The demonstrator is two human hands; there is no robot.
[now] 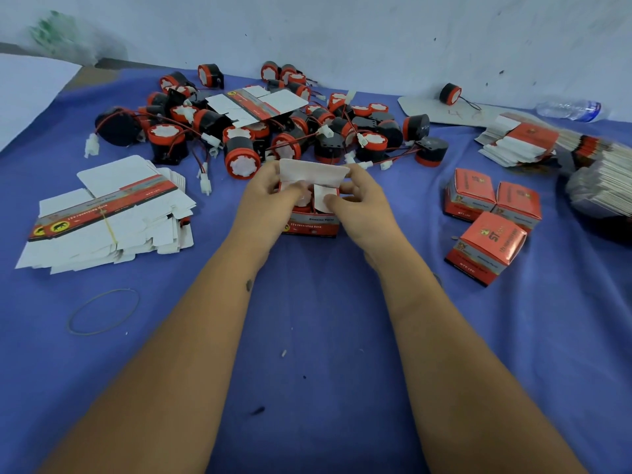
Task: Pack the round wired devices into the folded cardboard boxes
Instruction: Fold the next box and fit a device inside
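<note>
Centrally, left hand [270,196], right hand [359,203] pinch box [313,224] flaps; contents hidden.

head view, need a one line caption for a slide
Both hands, left hand and right hand, fold the flaps of an open box on a blue cloth, loose round wired devices piled behind.

Red-and-black devices [239,152], red-and-white boxes [485,248], blue cloth [307,336].
</note>
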